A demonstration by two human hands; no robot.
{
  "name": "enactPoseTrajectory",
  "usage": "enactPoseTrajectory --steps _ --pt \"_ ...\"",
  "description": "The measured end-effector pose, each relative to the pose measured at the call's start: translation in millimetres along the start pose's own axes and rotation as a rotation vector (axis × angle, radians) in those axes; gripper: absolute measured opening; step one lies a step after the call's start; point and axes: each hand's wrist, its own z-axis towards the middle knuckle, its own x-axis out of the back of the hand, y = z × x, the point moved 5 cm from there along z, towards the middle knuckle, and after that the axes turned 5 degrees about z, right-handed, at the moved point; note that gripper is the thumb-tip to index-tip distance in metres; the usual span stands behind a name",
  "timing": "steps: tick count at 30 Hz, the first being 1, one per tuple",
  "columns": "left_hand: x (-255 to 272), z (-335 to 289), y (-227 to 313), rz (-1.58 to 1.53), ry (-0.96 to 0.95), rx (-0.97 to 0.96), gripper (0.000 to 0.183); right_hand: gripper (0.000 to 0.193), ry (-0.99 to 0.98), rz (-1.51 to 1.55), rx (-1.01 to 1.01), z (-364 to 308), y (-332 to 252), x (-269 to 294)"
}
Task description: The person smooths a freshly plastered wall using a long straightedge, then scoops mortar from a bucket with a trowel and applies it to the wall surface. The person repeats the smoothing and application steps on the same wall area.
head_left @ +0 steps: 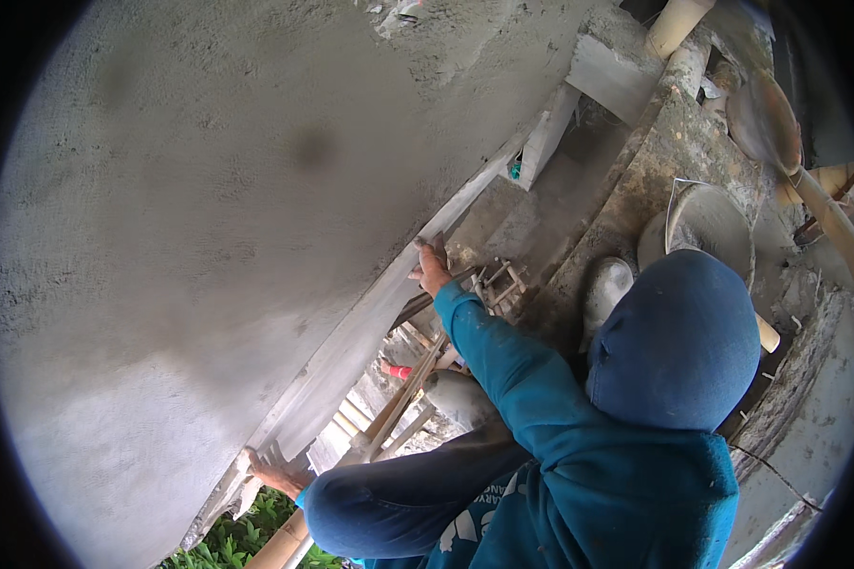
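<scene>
A long, pale, cement-smeared board (337, 327) runs slantwise along the lower edge of a freshly plastered grey wall (190, 218). Farther up it, my right hand (434, 266) is closed around its edge, the fingers bent over the side. My left hand (273, 474) grips the same board near its lower left end, with the sleeve partly hidden behind my left knee (361, 498). The wall's plaster is wet and dark in the middle, lighter toward the bottom left. My right knee (674, 341) rises beside my right forearm.
A cement-coated bucket (716, 228) and a rounded metal bowl (607, 284) stand on the ledge at right. A shallow pan (767, 121) lies behind them. Bamboo poles (280, 541) and leaves (223, 545) are below left. A person's red sleeve (400, 372) shows lower down.
</scene>
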Motion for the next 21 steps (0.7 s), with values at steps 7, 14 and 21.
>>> enactPoseTrajectory --steps 7,14,21 --pt "41.5 33.9 22.5 -0.03 0.015 0.018 0.062 0.095 -0.008 -0.031 0.061 -86.4 -49.3 -45.8" --pt "73.1 73.7 34.5 -0.024 -0.07 -0.085 0.063 0.096 -0.084 -0.195 0.363 -158.4 -95.2 -92.8" --pt "132.3 116.3 40.1 0.005 0.032 -0.166 0.047 0.095 -0.241 -0.042 0.471 -271.3 -124.5 -137.4"
